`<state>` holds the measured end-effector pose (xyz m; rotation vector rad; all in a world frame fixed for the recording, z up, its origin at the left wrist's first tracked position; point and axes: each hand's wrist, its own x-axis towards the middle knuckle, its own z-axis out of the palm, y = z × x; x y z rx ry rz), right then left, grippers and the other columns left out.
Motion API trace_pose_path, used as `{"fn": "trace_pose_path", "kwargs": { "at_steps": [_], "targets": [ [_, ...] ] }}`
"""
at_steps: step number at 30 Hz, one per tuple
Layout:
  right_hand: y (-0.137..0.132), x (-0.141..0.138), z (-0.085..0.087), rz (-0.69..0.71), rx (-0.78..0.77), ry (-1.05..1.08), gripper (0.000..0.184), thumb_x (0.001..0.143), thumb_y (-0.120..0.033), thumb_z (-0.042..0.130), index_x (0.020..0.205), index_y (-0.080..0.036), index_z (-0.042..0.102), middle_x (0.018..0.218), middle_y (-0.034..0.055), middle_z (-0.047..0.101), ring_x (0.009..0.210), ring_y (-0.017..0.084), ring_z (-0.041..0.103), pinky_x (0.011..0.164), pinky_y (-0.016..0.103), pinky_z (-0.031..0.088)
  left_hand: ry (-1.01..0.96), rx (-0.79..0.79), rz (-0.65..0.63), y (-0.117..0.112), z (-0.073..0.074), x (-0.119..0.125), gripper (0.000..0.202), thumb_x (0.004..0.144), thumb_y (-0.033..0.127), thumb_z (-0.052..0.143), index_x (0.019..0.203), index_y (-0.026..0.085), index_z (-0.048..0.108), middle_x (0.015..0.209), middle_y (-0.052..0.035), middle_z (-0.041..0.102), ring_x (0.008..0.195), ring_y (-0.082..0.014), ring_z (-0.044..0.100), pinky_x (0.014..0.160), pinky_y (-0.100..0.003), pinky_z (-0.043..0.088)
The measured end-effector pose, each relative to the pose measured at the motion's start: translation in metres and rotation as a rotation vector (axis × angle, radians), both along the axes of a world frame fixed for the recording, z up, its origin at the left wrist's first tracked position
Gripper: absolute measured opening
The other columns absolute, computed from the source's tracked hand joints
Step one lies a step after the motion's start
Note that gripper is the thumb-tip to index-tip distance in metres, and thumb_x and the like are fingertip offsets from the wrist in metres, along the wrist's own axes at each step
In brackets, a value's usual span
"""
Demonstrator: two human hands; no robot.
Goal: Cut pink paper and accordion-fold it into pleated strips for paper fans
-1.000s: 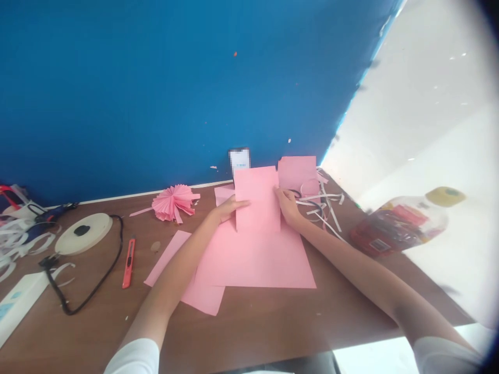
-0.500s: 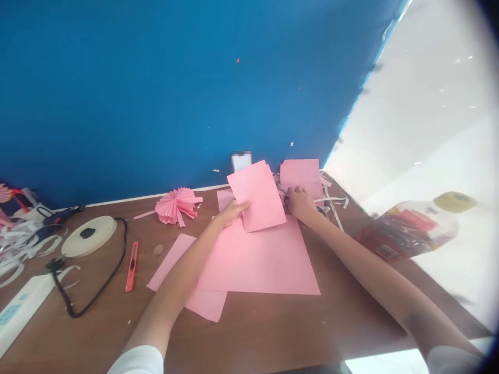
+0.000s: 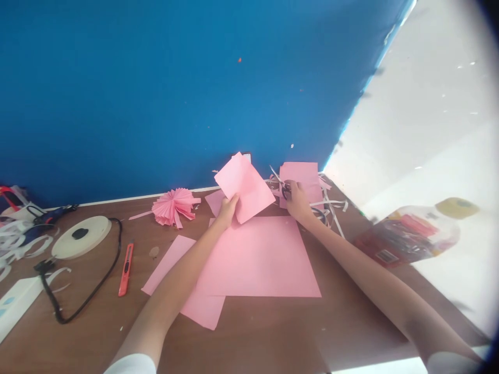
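Note:
My left hand [image 3: 228, 212] is closed on a folded sheet of pink paper [image 3: 249, 189], thumb on its near face, and holds it up above the table. To the right, my right hand [image 3: 297, 200] grips a pair of scissors [image 3: 281, 182] by the handles, blades pointing up and to the left, apart from the held paper. Below both hands a large pink sheet [image 3: 265, 259] lies flat, overlapping another pink sheet [image 3: 205, 310] at its lower left. More pink paper [image 3: 306, 174] stands against the wall behind my right hand.
A pleated pink paper rosette [image 3: 173, 206] and a red box cutter [image 3: 126, 269] lie on the left. Beyond them are a white round disc [image 3: 88, 239], a black cable [image 3: 93, 291] and a white power strip [image 3: 19, 304]. A plastic jar [image 3: 413, 234] stands at the right; paper strips [image 3: 333, 205] lie behind my right forearm.
My right hand has lifted the scissors into view from among the strips. My left hand has moved slightly left and tilted the pink paper, which shows a fold now.

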<state>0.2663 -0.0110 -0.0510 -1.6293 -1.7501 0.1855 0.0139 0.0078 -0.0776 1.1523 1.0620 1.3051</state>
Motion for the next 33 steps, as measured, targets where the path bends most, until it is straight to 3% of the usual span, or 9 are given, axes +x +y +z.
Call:
{"fn": "trace_pose_path", "kwargs": {
  "at_steps": [3, 6, 10, 13, 17, 24, 27, 33],
  "targets": [
    [0.000, -0.008, -0.004, 0.165, 0.013, 0.316, 0.040, 0.090, -0.020, 0.039, 0.128, -0.020, 0.047, 0.107, 0.0107, 0.062, 0.095, 0.024, 0.059, 0.083, 0.039, 0.045, 0.117, -0.006, 0.123, 0.003, -0.004, -0.001, 0.044, 0.084, 0.051, 0.060, 0.108, 0.014, 0.063, 0.113, -0.0097, 0.069, 0.109, -0.0225, 0.062, 0.091, -0.033, 0.050],
    [-0.004, -0.018, -0.010, 0.303, 0.008, 0.510, 0.039, 0.089, -0.028, 0.047, 0.128, -0.024, 0.050, 0.102, 0.0062, 0.064, 0.091, 0.021, 0.059, 0.081, 0.037, 0.046, 0.030, -0.001, 0.160, 0.002, -0.002, 0.000, 0.046, 0.081, 0.053, 0.064, 0.106, 0.014, 0.064, 0.110, -0.0096, 0.069, 0.106, -0.0228, 0.063, 0.089, -0.034, 0.051],
    [-0.012, -0.028, -0.013, 0.460, -0.115, 0.841, 0.044, 0.084, -0.040, 0.059, 0.125, -0.026, 0.052, 0.089, 0.0022, 0.059, 0.078, 0.016, 0.055, 0.063, 0.028, 0.045, -0.200, -0.016, 0.069, -0.002, 0.006, 0.001, 0.047, 0.072, 0.043, 0.077, 0.109, 0.016, 0.065, 0.120, -0.0101, 0.067, 0.111, -0.0236, 0.062, 0.094, -0.036, 0.051],
    [-0.016, -0.030, -0.011, 0.561, -0.143, 0.975, 0.052, 0.076, -0.041, 0.071, 0.123, -0.027, 0.054, 0.092, 0.0015, 0.058, 0.083, 0.015, 0.054, 0.069, 0.026, 0.045, -0.315, -0.057, -0.015, -0.004, 0.012, 0.000, 0.050, 0.066, 0.031, 0.083, 0.111, 0.016, 0.066, 0.121, -0.0112, 0.066, 0.110, -0.0247, 0.063, 0.096, -0.039, 0.051],
    [-0.018, -0.029, -0.008, 0.548, -0.145, 0.980, 0.041, 0.072, -0.040, 0.076, 0.108, -0.026, 0.062, 0.097, 0.0020, 0.059, 0.089, 0.015, 0.055, 0.077, 0.027, 0.046, -0.349, -0.077, -0.021, 0.001, 0.008, -0.003, 0.051, 0.064, 0.027, 0.083, 0.111, 0.015, 0.066, 0.121, -0.0127, 0.066, 0.107, -0.0253, 0.065, 0.095, -0.040, 0.052],
    [-0.018, -0.028, -0.011, 0.482, -0.182, 0.951, 0.040, 0.072, -0.035, 0.072, 0.108, -0.024, 0.061, 0.088, -0.0002, 0.060, 0.076, 0.013, 0.055, 0.060, 0.024, 0.043, 0.029, 0.035, 0.151, 0.007, -0.001, -0.004, 0.037, 0.072, 0.030, 0.074, 0.104, 0.013, 0.068, 0.105, -0.0125, 0.071, 0.099, -0.0259, 0.066, 0.091, -0.039, 0.050],
    [-0.014, -0.028, -0.020, 0.409, -0.147, 0.909, 0.044, 0.070, -0.031, 0.073, 0.111, -0.023, 0.060, 0.093, 0.0014, 0.062, 0.082, 0.015, 0.058, 0.068, 0.026, 0.047, 0.268, 0.189, 0.197, 0.002, 0.006, -0.003, 0.027, 0.080, 0.023, 0.062, 0.106, 0.016, 0.068, 0.101, -0.0086, 0.072, 0.094, -0.0233, 0.066, 0.089, -0.034, 0.049],
    [-0.005, -0.030, -0.036, 0.321, -0.083, 0.750, 0.044, 0.072, -0.027, 0.070, 0.115, -0.022, 0.060, 0.096, 0.0031, 0.064, 0.088, 0.017, 0.060, 0.082, 0.033, 0.050, 0.817, 0.327, 0.283, -0.008, 0.013, 0.001, 0.045, 0.084, 0.011, 0.045, 0.126, 0.019, 0.058, 0.090, -0.0077, 0.071, 0.073, -0.0233, 0.065, 0.073, -0.033, 0.050]
  ]
}}
